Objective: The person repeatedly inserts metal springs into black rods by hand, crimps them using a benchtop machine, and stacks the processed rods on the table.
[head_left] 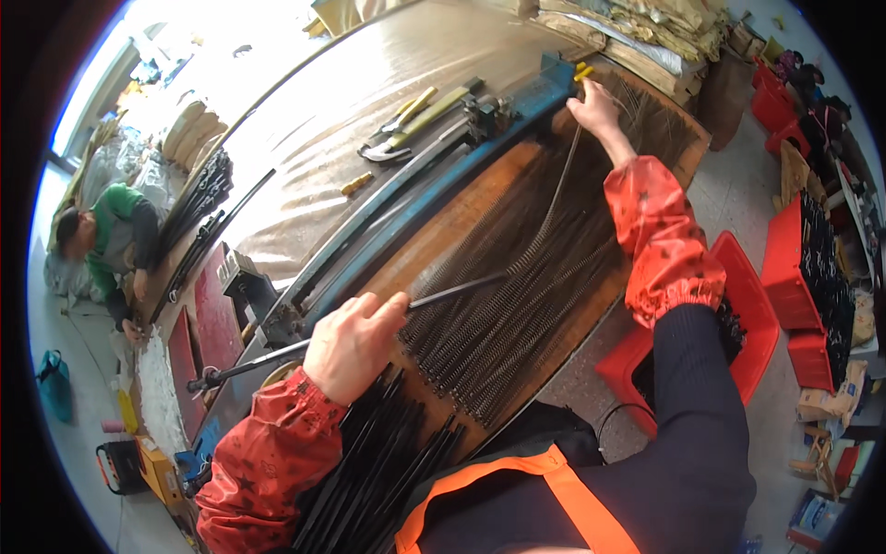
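Observation:
My left hand point(355, 342) is closed around a thin black tube point(459, 290) that slants up to the right. Out of the tube's far end runs a long coil spring point(551, 218), stretched thin toward my right hand point(598, 109). The fingers of that hand are pinched at the spring's far end. A small yellow piece point(583, 71) shows right by its fingertips; I cannot tell whether it is gripped too. Beneath the tube lies a spread of loose coil springs point(498, 346) on the wooden table. Several black tubes point(369, 462) lie bundled under my left forearm.
A blue metal rail point(443, 198) with a clamp point(489, 118) crosses the table. Yellow-handled cutters point(397, 138) lie beyond it. Red bins point(752, 319) stand at the right, and stacked sacks point(637, 37) at the back. A person in green point(115, 235) works at the far left.

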`<state>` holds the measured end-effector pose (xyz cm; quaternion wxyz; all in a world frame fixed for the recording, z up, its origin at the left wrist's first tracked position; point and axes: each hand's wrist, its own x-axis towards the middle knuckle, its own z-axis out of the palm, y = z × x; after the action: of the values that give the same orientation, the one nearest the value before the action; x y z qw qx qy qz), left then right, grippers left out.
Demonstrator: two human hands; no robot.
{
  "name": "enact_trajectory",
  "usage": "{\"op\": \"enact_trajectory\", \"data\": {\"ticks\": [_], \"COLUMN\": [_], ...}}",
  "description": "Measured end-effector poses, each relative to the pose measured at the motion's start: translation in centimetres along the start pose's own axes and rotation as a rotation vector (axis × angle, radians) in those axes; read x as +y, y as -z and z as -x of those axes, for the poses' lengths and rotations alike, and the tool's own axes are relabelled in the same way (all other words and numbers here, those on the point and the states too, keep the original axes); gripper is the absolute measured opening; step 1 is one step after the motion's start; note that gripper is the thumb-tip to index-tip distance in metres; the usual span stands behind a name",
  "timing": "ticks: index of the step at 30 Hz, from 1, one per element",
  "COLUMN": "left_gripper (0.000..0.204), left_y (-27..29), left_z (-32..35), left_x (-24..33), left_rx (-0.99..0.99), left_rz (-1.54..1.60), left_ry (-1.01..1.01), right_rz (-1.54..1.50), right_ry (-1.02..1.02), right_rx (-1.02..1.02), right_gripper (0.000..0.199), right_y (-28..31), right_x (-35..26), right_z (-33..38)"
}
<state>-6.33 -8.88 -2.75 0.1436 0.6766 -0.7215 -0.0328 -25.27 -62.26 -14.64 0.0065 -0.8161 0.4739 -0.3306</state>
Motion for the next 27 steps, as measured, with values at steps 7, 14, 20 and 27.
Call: {"op": "enact_trajectory", "data": {"ticks": [7,14,20,27], "left_gripper": [0.029,0.034,0.024,0.029], "left_y": [-0.1,0.4,2.8,4.3], "left_z": [1.7,3.0,4.7,7.3], "left_x": [-0.3,-0.5,-2.4,-1.4], "left_rx": [0.002,-0.014,0.128,0.102], "left_rz": [-0.041,-0.086,-0.187,-0.217], "left_ry": [0.067,0.121,0.242,0.233], "right_rz": [0.327,0.385,-0.882,-1.112], "right_ry": [0.219,0.208,0.448,0.616], "right_rx": [-0.051,0.331,-0.716,-0.270], "right_gripper": [0.034,0.039,0.024,0.011], "right_y": [-1.0,1.7,11.2,12.7], "right_x": [4.6,-4.3,-14.1,-25.3], "right_z": [-2.5,4.2,17.0,21.7]}}
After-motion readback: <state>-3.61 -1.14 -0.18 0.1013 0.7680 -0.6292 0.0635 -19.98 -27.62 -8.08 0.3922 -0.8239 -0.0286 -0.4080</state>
